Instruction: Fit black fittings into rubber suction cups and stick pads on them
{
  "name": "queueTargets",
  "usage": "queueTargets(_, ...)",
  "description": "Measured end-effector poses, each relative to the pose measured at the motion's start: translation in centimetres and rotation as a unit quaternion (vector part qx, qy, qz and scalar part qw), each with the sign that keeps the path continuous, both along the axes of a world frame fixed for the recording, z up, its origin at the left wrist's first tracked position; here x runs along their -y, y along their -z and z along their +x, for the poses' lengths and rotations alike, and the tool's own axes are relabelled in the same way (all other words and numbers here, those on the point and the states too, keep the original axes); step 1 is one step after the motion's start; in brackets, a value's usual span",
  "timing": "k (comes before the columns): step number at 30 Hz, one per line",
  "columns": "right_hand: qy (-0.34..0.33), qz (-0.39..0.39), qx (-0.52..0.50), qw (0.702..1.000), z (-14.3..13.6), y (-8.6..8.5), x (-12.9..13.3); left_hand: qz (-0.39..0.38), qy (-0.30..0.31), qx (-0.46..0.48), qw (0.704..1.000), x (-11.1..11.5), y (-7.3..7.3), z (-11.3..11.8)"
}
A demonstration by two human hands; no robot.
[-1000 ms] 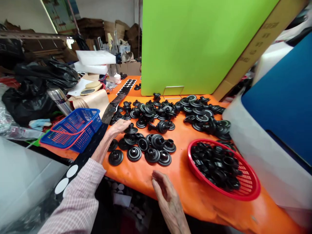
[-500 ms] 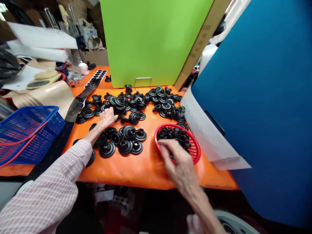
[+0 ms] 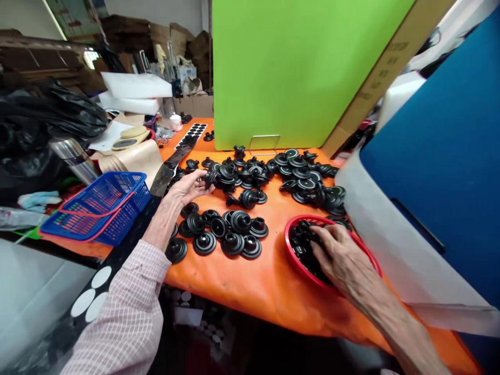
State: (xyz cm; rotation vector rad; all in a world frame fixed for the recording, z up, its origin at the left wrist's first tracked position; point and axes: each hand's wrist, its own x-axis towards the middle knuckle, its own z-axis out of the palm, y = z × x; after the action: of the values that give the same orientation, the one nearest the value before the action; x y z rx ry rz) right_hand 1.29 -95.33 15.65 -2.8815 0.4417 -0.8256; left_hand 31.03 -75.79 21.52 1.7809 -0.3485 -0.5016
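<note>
My left hand [image 3: 190, 188] reaches to the near left side of a heap of black stepped discs with short stems [image 3: 255, 172]. Its thumb and fingers close on one black stepped disc [image 3: 211, 175] at the heap's edge. My right hand [image 3: 339, 255] dips into a round red plastic basket [image 3: 288, 245] holding small black cylindrical parts [image 3: 302, 239]. The fingers there are bent together among the parts, and what lies between the fingertips is hidden. A nearer group of black stepped discs [image 3: 232, 243] lies on the orange tabletop [image 3: 242, 281], between my hands.
A blue basket with red handles [image 3: 128, 187] stands at the left. A green board [image 3: 281, 73] rises behind the heap, and a blue panel [image 3: 441, 156] with a white sheet [image 3: 394, 245] borders the right. A sheet of black round stickers [image 3: 197, 130] lies at the back left.
The view has swung left. My right hand has gone from over the red basket's near rim down into its parts. My left hand now grips a disc at the heap's edge.
</note>
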Motion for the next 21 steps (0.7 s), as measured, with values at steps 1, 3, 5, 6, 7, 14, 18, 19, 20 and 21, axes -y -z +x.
queueTargets(1, -0.002, 0.008, 0.021, 1.000, 0.0, -0.8, -1.0, -0.062, -0.009, -0.043, 0.997, -0.7, -0.6, -0.9)
queueTargets(3, -0.013, 0.051, 0.063, 0.997, 0.1, -1.5, -3.9, -0.201, -0.033, -0.152, 0.967, -2.4, -1.1, -3.6)
queueTargets(5, -0.037, 0.126, 0.073, 0.989, 0.2, -0.7, -7.3, -0.279, -0.045, -0.259, 0.923, -4.3, -0.6, -7.4)
queueTargets(6, -0.052, 0.166, 0.068, 0.982, 0.3, 0.4, -8.8, -0.272, -0.042, -0.301, 0.913, -5.2, -0.1, -9.4)
queueTargets(7, -0.064, 0.192, 0.058, 0.978, 0.3, 1.7, -10.1, -0.250, -0.020, -0.354, 0.901, -6.1, 0.7, -11.5)
queueTargets(14, -0.071, 0.146, -0.026, 0.986, 0.2, 7.0, -11.0, -0.235, 0.010, -0.405, 0.884, -9.0, 5.7, -19.6)
queueTargets(18, -0.088, 0.259, 0.011, 0.962, -0.3, 3.8, -12.4, -0.264, 0.014, -0.380, 0.887, -8.9, 6.1, -19.9)
queueTargets(19, -0.085, 0.290, 0.028, 0.953, -0.5, 3.1, -13.2, -0.265, 0.016, -0.379, 0.887, -8.8, 6.2, -20.0)
queueTargets(20, -0.082, 0.314, 0.042, 0.945, -0.6, 2.4, -14.0, -0.263, 0.016, -0.375, 0.889, -8.8, 6.2, -20.1)
queueTargets(21, -0.081, 0.329, 0.054, 0.939, -0.7, 2.0, -14.8, -0.260, 0.014, -0.369, 0.892, -8.7, 6.3, -20.2)
